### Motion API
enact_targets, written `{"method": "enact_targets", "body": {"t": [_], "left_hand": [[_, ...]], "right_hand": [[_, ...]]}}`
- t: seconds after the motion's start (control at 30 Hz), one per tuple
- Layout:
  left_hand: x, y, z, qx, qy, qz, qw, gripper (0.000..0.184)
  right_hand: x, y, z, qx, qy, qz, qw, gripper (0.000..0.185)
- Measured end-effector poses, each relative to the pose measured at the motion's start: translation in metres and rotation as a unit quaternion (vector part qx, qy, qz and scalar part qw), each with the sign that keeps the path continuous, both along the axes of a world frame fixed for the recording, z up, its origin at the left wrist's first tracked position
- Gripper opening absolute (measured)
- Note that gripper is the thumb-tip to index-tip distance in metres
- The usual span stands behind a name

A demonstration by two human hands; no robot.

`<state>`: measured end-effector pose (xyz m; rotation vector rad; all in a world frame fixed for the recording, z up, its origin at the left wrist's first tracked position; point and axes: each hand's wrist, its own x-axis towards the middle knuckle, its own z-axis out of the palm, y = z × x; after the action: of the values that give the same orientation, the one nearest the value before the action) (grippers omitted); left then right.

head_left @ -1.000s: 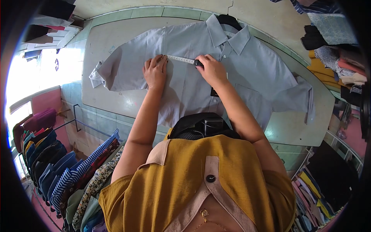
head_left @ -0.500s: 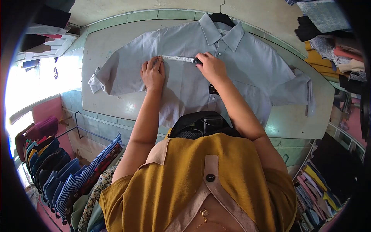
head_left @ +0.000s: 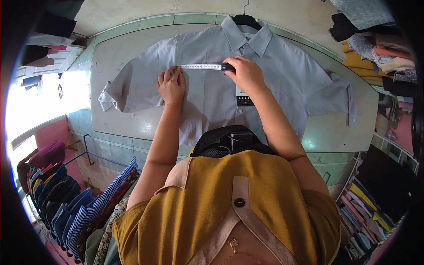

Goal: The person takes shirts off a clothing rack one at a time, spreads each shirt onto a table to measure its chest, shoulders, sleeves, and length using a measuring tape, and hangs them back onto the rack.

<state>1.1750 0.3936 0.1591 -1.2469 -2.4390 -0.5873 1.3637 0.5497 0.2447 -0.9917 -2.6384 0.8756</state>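
Observation:
A light grey collared shirt (head_left: 201, 95) lies spread on a pale board, with a black hanger (head_left: 247, 20) in its collar. Across its chest stretches a white tape measure (head_left: 201, 67), pulled out of a small black case. My right hand (head_left: 246, 75) is closed around that case near the button placket. At the tape's far end, my left hand (head_left: 171, 86) presses the tip against the shirt near the sleeve seam, fingers pinched down. Below my right wrist, a black and white tag (head_left: 244, 98) hangs on the shirt front, partly covered by the wrist.
The pale board (head_left: 132, 123) sits against a tiled wall. Clothes on hangers (head_left: 84, 212) fill a rail at lower left. Folded fabrics (head_left: 388, 57) are stacked at upper right, with more folded clothes (head_left: 364, 212) at lower right. A bright window (head_left: 31, 97) is at left.
My right hand has moved slightly away from my left, and more tape shows between them. More of the tag is visible. The whole view has shifted a little.

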Motion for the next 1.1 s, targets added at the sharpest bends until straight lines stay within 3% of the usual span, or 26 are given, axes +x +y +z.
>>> {"method": "enact_targets", "body": {"t": [0.23, 1.1], "left_hand": [[-0.001, -0.001, -0.001, -0.006, 0.002, 0.005, 1.0, 0.018], [-0.008, -0.004, -0.013, -0.068, -0.002, -0.004, 0.998, 0.024]], "right_hand": [[0.013, 0.006, -0.035, -0.001, -0.029, -0.023, 0.999, 0.018], [0.134, 0.045, -0.036, -0.009, -0.062, -0.185, 0.981, 0.022]]}}
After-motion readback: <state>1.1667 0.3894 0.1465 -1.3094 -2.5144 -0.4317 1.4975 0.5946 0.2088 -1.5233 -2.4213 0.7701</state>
